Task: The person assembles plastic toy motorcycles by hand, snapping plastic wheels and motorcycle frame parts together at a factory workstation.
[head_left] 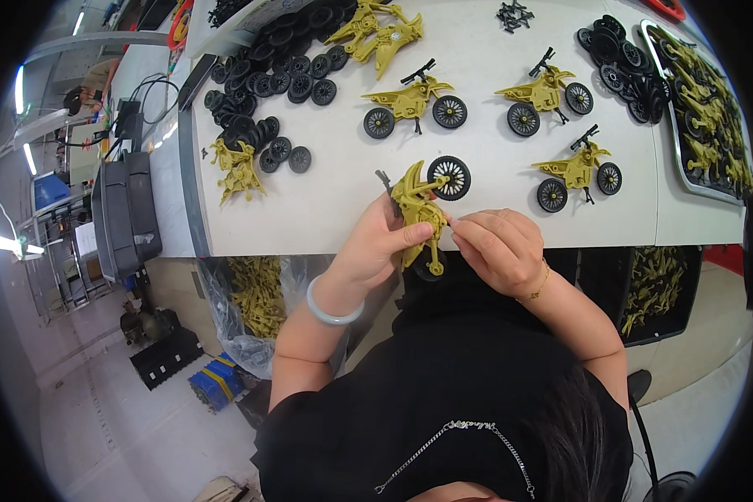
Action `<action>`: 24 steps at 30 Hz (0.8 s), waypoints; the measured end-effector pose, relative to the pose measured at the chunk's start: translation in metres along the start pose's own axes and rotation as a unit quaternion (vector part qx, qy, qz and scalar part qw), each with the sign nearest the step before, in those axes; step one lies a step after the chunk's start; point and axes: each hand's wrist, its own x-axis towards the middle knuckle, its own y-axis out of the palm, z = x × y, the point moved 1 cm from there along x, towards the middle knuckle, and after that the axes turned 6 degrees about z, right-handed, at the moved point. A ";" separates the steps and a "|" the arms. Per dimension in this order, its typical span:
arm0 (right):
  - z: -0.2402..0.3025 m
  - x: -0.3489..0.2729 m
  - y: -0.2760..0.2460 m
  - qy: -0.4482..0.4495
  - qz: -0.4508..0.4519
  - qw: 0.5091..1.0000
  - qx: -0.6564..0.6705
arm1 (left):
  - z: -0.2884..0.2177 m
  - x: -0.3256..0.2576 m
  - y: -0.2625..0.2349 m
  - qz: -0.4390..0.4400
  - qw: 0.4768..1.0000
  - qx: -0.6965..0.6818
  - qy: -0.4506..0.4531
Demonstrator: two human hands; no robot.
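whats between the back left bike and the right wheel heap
Another yellow bike sits between the left bike and the wheel heap, as the head view shows.

Worn on the head, left of a side-by-side pair. Upright, fisheye-wide, aimed down and forward over left hand point(378, 241), right hand point(503, 248) and worktable point(284, 219); near above, torso point(443, 381) filling lower edge, floor point(83, 410) far left.

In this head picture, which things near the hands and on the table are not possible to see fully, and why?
All in the head view:
- Dark bit at the right hand: too small, partly covered by that hand.
- Far side of the yellow toy motorbike in the left hand: turned away.
- Red thing, top right: cut off by the edge.
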 end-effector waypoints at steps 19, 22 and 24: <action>0.000 -0.002 0.000 -0.001 0.032 0.999 0.042 | 0.004 -0.004 0.008 0.010 0.998 -0.059 -0.010; 0.002 -0.001 -0.003 -0.002 0.024 0.999 0.046 | 0.007 -0.005 0.009 0.008 0.999 -0.043 -0.003; 0.002 -0.001 -0.005 0.000 0.020 0.999 0.040 | 0.007 -0.007 0.009 0.007 0.999 -0.033 -0.003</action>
